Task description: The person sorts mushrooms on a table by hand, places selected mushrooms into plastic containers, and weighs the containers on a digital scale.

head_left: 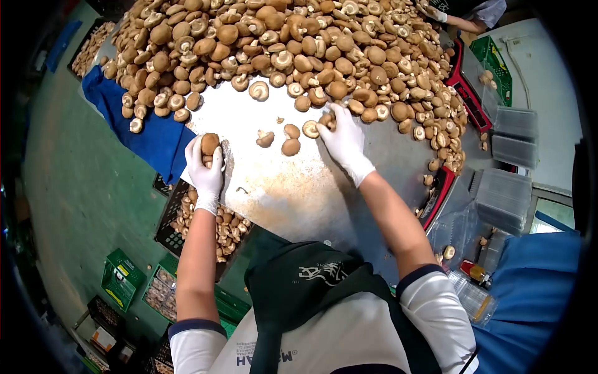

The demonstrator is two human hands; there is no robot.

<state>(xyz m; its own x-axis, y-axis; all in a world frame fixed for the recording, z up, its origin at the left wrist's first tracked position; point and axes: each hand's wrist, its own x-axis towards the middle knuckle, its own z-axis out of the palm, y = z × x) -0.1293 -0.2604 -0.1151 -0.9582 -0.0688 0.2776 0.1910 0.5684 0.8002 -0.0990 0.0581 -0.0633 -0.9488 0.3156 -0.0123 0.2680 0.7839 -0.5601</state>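
Observation:
My left hand (204, 173), in a white glove, is closed around brown-capped mushrooms (210, 144) at the table's left edge, close above a black crate (167, 219) of mushrooms. Farther right, my gloved right hand (344, 138) has its fingers curled on a mushroom (327, 120) at the front of the pile. Another mushroom (310, 129), gills up, lies against its fingertips. Between my hands a few loose mushrooms (290, 147) rest on the metal table (280, 187). The big mushroom heap (280, 43) covers the far side.
A blue cloth (134, 124) hangs over the table's left edge. Red-framed scales (467, 93) and stacked clear plastic trays (503, 198) stand at the right. Green crates (122, 279) sit on the floor at lower left. Another person's gloved hand (434, 12) touches the pile at the top right.

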